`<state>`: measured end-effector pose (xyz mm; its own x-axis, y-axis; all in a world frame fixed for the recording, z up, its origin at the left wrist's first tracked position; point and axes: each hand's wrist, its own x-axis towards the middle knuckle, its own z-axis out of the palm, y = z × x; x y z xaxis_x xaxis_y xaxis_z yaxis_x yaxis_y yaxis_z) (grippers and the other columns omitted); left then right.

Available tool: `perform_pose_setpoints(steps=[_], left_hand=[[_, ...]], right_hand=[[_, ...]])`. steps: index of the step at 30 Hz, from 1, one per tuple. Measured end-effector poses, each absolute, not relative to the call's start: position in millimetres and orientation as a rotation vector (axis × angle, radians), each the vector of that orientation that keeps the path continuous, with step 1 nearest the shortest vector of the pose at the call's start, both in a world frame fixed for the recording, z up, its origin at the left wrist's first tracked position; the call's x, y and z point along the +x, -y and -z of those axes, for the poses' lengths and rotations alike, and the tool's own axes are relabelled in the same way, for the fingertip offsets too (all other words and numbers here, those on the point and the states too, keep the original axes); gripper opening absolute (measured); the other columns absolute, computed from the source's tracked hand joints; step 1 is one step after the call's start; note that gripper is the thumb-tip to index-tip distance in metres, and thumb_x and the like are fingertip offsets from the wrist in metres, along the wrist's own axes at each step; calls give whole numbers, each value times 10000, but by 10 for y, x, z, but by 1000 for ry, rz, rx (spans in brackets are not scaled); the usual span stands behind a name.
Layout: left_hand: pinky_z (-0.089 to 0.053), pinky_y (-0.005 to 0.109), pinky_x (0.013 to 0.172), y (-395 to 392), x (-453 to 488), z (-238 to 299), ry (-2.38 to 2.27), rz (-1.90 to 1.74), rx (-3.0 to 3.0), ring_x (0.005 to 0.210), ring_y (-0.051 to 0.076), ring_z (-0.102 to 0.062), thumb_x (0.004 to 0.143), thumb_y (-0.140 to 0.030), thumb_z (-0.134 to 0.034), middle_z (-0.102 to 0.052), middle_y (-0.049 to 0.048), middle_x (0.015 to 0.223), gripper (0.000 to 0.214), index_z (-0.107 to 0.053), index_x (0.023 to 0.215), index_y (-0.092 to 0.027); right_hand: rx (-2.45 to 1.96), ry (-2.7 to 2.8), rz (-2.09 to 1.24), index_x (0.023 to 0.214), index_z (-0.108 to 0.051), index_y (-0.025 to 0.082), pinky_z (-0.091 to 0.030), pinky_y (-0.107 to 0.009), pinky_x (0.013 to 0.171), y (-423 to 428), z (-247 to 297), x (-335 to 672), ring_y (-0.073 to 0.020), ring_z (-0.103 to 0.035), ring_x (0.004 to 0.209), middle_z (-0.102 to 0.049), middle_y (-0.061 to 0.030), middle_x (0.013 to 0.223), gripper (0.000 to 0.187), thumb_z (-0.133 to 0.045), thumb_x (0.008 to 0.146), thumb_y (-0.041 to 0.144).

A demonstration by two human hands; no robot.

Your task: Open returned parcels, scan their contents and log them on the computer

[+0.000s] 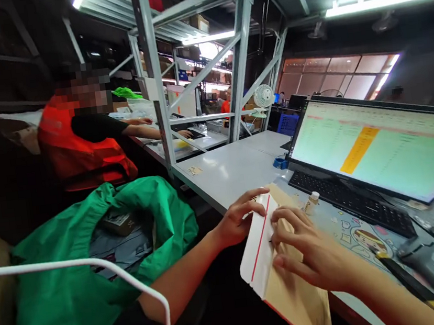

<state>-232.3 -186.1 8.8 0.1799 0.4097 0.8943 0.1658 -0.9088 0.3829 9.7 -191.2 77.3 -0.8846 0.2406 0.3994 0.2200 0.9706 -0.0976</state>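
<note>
A brown kraft paper envelope [295, 300] lies tilted over the desk's front edge, its flap end covered by a white strip with a red line [261, 246]. My left hand [238, 220] grips the top of that strip between thumb and fingers. My right hand [304, 244] holds the envelope's paper side, fingers curled against it close to the strip. A small bottle with a white cap [311, 202] stands just beyond my right fingers, on a printed desk mat [354, 235].
A black keyboard [350, 201] and a large monitor showing a spreadsheet [373, 148] stand to the right. A barcode scanner [421, 264] lies at the right. An open green bag [93, 251] sits left, near a white cable [94, 262]. A co-worker in an orange vest [83, 142] works at the far desk.
</note>
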Motion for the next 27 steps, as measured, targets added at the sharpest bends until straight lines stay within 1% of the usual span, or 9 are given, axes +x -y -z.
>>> perform_pose_setpoints(steps=[5, 10, 13, 15, 18, 20, 23, 25, 27], left_hand=[[-498, 463, 1134, 1837, -2302, -177, -551, -1779, 2198, 1390, 287, -611, 1041, -286, -657, -587, 173, 1548, 88, -695, 1033, -207], [-478, 463, 1150, 1772, -2206, -295, -522, -1748, 2031, 1409, 312, -589, 992, -362, -737, -560, 174, 1576, 164, -709, 982, -201], [-486, 458, 1142, 1699, -2102, -378, -460, -1653, 1847, 1489, 355, -513, 944, -407, -798, -398, 159, 1708, 287, -728, 1149, -220], [-466, 457, 1171, 1654, -2046, -412, -433, -1566, 1742, 1521, 369, -472, 884, -456, -858, -341, 151, 1740, 581, -657, 1393, -263], [-476, 488, 1156, 1650, -1973, -404, -396, -1379, 1568, 1420, 363, -581, 928, -730, -686, -576, 190, 1555, 888, -424, 1633, -258], [-520, 497, 1088, 1694, -1894, -365, -387, -1240, 1534, 1321, 373, -649, 904, -828, -615, -687, 193, 1392, 976, -410, 1637, -217], [-524, 457, 1080, 1769, -1727, -294, -518, -1293, 1581, 1314, 363, -639, 833, -639, -850, -695, 154, 1369, 840, -558, 1500, -219], [-546, 416, 1034, 1778, -1633, -247, -581, -1400, 1494, 1235, 322, -680, 858, -527, -870, -702, 120, 1336, 679, -598, 1408, -235], [-582, 383, 923, 1747, -1589, -193, -557, -1428, 1374, 1066, 277, -733, 872, -529, -854, -726, 91, 1230, 662, -569, 1398, -247]], right_hand=[[-361, 2688, 7, 984, -756, 277, -533, -656, 1078, 1880, -864, 130, -419, -482, 1418, -585, -151, 1426, 265, -702, 965, 536], [-379, 2612, 63, 1087, -750, 285, -463, -689, 1176, 1866, -827, 214, -455, -249, 1608, -384, -117, 1693, 345, -762, 911, 581], [-427, 2448, 112, 997, -725, 252, -463, -702, 1160, 1820, -721, 216, -471, -266, 1603, -375, -130, 1701, 295, -754, 927, 537], [-474, 2281, 180, 920, -694, 237, -431, -728, 1161, 1765, -655, 230, -484, -308, 1582, -402, -145, 1678, 258, -754, 937, 488], [-580, 1968, 364, 863, -636, 230, -357, -759, 1185, 1667, -580, 301, -485, -378, 1545, -449, -147, 1638, 229, -774, 936, 397], [-644, 1815, 514, 872, -618, 231, -340, -762, 1189, 1623, -528, 355, -488, -402, 1532, -479, -144, 1617, 235, -811, 911, 360], [-699, 1753, 655, 919, -639, 240, -375, -752, 1171, 1637, -459, 416, -500, -401, 1530, -462, -130, 1639, 217, -828, 893, 344], [-726, 1766, 649, 1021, -679, 267, -384, -745, 1180, 1696, -454, 476, -491, -402, 1534, -445, -115, 1656, 177, -802, 908, 328], [-751, 1732, 617, 1209, -686, 340, -368, -723, 1217, 1762, -491, 589, -465, -415, 1535, -466, -105, 1643, 319, -793, 908, 327]])
